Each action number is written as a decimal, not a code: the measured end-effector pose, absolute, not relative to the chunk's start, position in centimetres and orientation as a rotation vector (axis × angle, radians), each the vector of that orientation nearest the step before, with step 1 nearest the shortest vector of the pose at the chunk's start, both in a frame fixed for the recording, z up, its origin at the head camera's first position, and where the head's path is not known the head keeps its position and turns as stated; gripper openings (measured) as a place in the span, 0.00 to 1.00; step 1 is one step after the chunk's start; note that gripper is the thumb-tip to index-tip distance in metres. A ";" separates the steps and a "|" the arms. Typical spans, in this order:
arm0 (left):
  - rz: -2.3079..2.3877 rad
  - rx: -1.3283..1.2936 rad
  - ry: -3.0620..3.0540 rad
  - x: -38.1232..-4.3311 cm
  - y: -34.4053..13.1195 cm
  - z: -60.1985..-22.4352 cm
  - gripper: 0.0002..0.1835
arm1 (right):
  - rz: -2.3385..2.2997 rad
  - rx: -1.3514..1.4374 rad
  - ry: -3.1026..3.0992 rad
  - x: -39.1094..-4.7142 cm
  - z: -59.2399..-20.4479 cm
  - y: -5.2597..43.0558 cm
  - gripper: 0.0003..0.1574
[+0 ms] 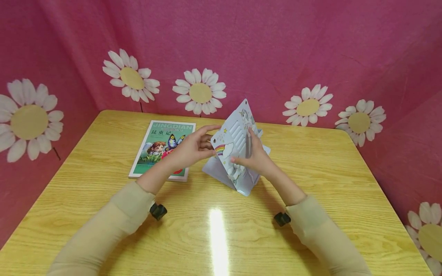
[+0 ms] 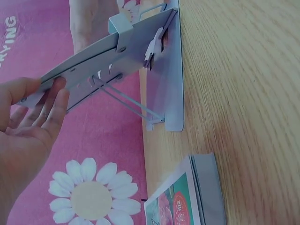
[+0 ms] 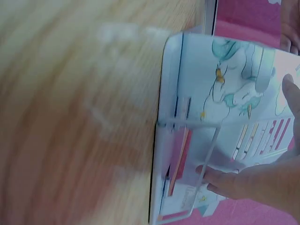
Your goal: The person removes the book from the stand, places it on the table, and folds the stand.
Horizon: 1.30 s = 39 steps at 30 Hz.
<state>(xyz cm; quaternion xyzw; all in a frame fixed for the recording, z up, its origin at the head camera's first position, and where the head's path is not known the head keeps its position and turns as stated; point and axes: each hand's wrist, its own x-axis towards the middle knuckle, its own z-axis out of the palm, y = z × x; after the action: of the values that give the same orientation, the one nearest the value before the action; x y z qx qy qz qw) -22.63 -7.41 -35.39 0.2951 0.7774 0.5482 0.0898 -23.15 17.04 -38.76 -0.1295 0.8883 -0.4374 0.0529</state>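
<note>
A white metal book stand [image 1: 229, 143] printed with unicorns and a rainbow stands tilted up on its base plate [image 1: 218, 170]. At its upper left corner, my left hand [image 1: 193, 147] grips the panel's edge. In the left wrist view the left hand [image 2: 35, 112] has its thumb on one face and its fingers on the other. Thin wire struts [image 2: 129, 101] link the panel's back to the base. My right hand [image 1: 255, 155] lies against the printed front, thumb and fingers spread. The right wrist view shows its fingers [image 3: 225, 180] beside a wire frame [image 3: 213, 145] at the panel's lower part.
A green-covered book [image 1: 145, 163] with a butterfly and a child on it lies flat on the wooden table [image 1: 310, 168], left of the stand. A pink curtain [image 1: 255, 46] with white daisies hangs behind the table and along both sides. Small black devices [image 1: 158, 211] show at both wrists.
</note>
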 end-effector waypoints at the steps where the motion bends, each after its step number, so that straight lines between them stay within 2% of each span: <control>1: 1.635 0.873 2.295 -22.7 -7.4 -35.4 0.37 | -1.337 -0.384 2.691 -23.0 -38.8 16.9 0.74; 19: 1.655 0.853 2.278 -22.7 -7.3 -35.4 0.37 | -1.216 -0.339 2.736 -22.9 -38.6 16.2 0.71; 39: 1.757 0.844 2.281 -21.8 -6.6 -35.9 0.37 | -1.199 -0.419 2.686 -23.7 -38.6 16.9 0.70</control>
<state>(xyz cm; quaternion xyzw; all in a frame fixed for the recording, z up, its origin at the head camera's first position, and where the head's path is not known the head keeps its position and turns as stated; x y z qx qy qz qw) -21.81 -6.65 -35.92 0.2804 0.7584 0.5842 0.0704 -23.67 16.90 -38.65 -0.1405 0.9008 -0.4021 0.0852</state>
